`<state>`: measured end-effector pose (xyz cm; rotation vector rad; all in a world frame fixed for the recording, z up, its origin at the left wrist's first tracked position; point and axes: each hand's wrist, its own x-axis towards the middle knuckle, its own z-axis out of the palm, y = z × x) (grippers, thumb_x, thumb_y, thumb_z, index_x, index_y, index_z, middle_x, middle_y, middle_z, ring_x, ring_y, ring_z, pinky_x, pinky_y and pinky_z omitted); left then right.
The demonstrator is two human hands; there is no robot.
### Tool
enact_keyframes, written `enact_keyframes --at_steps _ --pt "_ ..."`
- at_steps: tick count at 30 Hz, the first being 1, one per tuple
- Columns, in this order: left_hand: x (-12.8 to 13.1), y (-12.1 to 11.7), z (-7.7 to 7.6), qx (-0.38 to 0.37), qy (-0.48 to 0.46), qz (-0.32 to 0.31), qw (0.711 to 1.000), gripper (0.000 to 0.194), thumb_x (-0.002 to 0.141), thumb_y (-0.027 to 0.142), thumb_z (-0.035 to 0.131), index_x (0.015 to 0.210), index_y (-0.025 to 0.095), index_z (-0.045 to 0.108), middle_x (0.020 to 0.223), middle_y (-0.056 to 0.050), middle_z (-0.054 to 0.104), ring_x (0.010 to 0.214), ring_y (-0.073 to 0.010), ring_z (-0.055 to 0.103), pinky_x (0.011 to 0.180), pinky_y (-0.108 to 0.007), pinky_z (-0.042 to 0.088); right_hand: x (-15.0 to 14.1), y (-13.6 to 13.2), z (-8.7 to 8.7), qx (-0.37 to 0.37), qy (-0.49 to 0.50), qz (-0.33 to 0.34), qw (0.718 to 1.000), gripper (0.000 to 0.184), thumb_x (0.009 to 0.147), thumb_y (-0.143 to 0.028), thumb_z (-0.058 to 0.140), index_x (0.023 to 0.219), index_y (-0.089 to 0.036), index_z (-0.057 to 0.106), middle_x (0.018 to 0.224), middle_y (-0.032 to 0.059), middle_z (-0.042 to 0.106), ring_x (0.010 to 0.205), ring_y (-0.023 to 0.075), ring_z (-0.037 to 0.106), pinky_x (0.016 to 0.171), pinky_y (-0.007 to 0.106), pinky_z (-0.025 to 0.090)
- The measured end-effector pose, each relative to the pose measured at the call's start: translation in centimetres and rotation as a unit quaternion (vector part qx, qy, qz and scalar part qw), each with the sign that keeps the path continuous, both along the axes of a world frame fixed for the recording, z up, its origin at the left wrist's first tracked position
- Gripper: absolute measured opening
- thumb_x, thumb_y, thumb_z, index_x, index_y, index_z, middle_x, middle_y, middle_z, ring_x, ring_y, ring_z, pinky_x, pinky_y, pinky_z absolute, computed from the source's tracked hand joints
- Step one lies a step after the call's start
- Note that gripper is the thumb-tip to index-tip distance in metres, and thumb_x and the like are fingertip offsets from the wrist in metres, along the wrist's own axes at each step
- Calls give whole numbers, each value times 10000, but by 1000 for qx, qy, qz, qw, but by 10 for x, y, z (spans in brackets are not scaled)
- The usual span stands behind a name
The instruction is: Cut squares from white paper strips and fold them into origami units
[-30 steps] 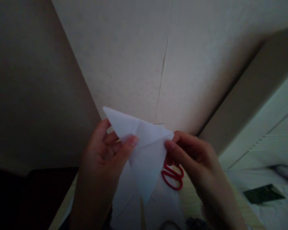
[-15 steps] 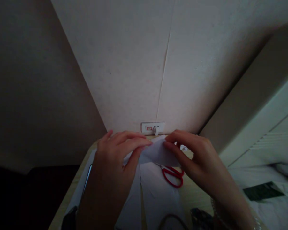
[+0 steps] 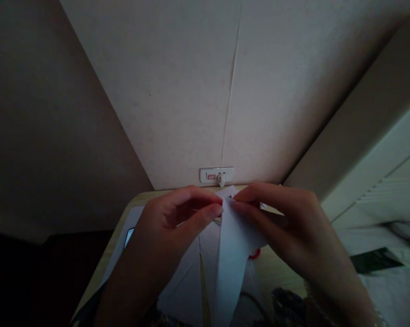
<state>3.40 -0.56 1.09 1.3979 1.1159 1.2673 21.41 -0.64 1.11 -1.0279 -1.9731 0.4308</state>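
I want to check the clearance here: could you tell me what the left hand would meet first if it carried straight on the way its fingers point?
The left hand points rightward; its fingertips already touch the folded white paper, with the right hand directly beyond.

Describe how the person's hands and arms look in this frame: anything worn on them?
Both hands are bare: no gloves and no rings that show. The left hand has short, plain nails, and its forearm is bare as far as the dim light shows. The right hand seems to have a beaded bracelet at the wrist, though it is too dark to be sure.
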Motion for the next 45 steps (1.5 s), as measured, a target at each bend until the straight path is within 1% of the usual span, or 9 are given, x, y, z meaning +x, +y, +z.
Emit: enact_keyframes --at_steps 4,9,15,18,24,29,37,40,45 --pt "-1 -1 0 -32 -46 -26 998 154 762 195 776 677 318 814 664 62 784 676 -130 744 640 -164 582 0 -4 3 30 -10 7 999 230 965 -181 638 739 -206 674 653 -43 687 537 112 607 560 243 476" --pt "0 -2 3 -50 -27 -34 998 133 758 206 796 658 290 817 632 47 778 628 -127 723 615 -165 573 0 -7 5 30 -5 11 999 249 977 -204 641 730 -200 676 652 -45 684 576 106 625 552 226 463" --pt "-5 1 1 -39 -8 -53 998 152 760 218 785 645 307 829 650 43 793 632 -120 706 596 -148 542 1 -6 5 38 -10 18 999 258 986 -206 629 733 -200 678 644 -60 668 520 84 569 560 227 463" --pt "-9 1 0 -33 -9 -58 998 163 765 218 781 636 306 829 649 44 791 629 -116 699 593 -142 533 1 -6 5 44 -12 23 999 259 990 -194 622 738 -192 678 652 -56 671 549 83 578 557 215 453" --pt "-10 3 5 -62 0 -78 995 222 723 117 791 607 305 819 666 66 790 677 -104 712 653 -131 541 2 -7 8 24 -30 37 999 247 983 -173 626 741 -181 673 663 -56 657 557 73 537 532 202 417" --pt "-12 3 7 -64 -8 -94 993 232 720 101 793 601 298 817 654 76 777 672 -82 699 643 -108 527 2 -9 10 8 -25 47 999 249 982 -144 611 742 -184 663 669 -55 650 574 77 537 544 202 419" --pt "-11 1 6 -59 -10 -81 995 223 706 100 798 596 293 813 644 82 773 656 -67 692 636 -91 515 1 -8 11 2 -32 46 998 276 994 -160 590 727 -181 659 674 -36 665 605 90 577 549 215 424" --pt "-10 -1 6 -60 -11 -60 996 218 703 106 786 587 288 810 632 87 761 642 -60 675 622 -85 502 2 -9 11 2 -34 47 998 277 989 -146 594 720 -182 652 670 -40 656 598 88 569 549 215 423" --pt "-8 -3 8 -64 10 -53 996 224 709 129 774 557 292 789 590 104 723 604 -49 626 582 -81 466 2 -9 10 4 -33 47 998 260 983 -128 595 736 -184 653 674 -48 655 569 80 543 559 213 429"
